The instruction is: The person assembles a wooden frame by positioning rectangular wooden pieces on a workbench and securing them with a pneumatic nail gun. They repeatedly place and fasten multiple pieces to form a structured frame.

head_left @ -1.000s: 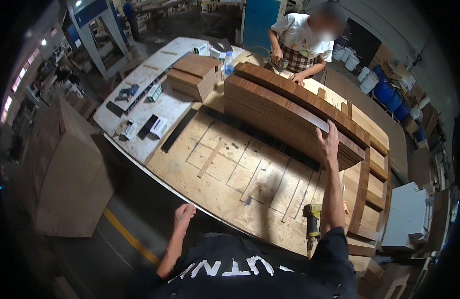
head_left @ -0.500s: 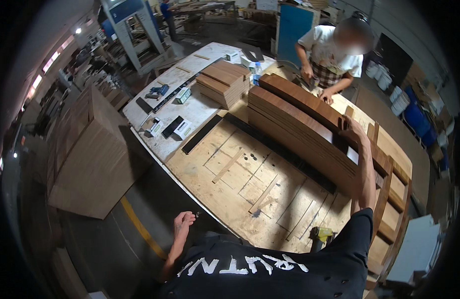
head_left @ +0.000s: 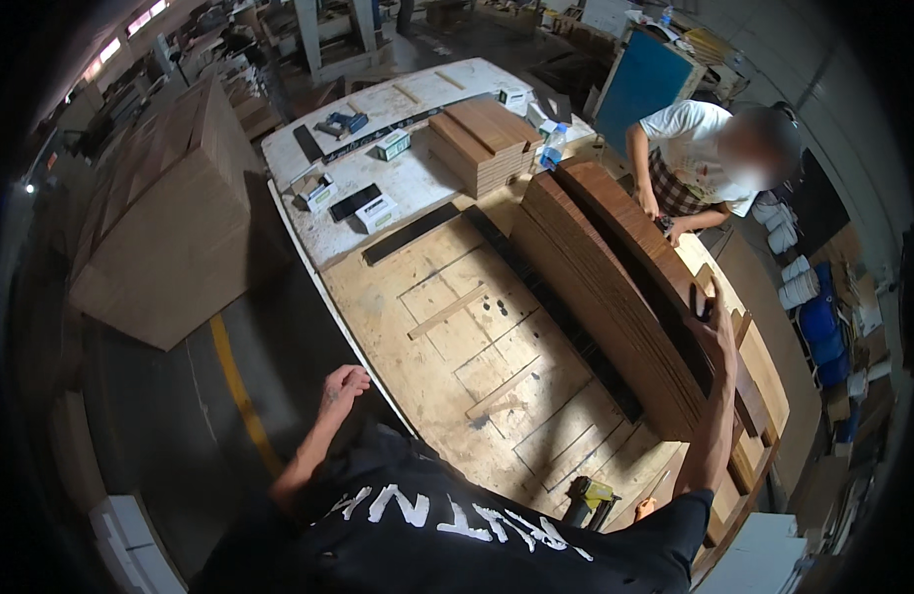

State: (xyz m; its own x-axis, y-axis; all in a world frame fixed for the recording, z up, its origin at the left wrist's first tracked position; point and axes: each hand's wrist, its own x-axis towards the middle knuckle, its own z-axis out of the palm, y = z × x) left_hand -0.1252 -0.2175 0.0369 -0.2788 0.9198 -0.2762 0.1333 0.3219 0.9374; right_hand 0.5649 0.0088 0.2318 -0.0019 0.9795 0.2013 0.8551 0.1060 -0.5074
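Note:
My left hand [head_left: 344, 388] hovers beside the table's near left edge, its fingers curled together; whatever they hold, if anything, cannot be made out. Across the table my right arm reaches over to the far side of a row of brown wooden boards [head_left: 601, 287] standing on edge. There my right hand [head_left: 712, 332] is at a long board [head_left: 635, 228] behind that row, fingers apart with a dark gap between them. How firmly it touches the board is unclear. A yellow-and-black nail gun [head_left: 588, 500] lies near my right upper arm.
A co-worker [head_left: 710, 148] bends over the far side, hands near the boards. Small boxes [head_left: 393, 146], a blue tool [head_left: 343, 124] and a stack of wooden panels [head_left: 482, 144] occupy the table's white part. Black strips [head_left: 551, 307] border the marked plywood. A large wooden cabinet [head_left: 170, 218] stands left.
The view has turned. A small shiny bit at my left fingertips no longer shows. The dark gap between the board row and the board behind it looks wider. My right hand's fingers have spread.

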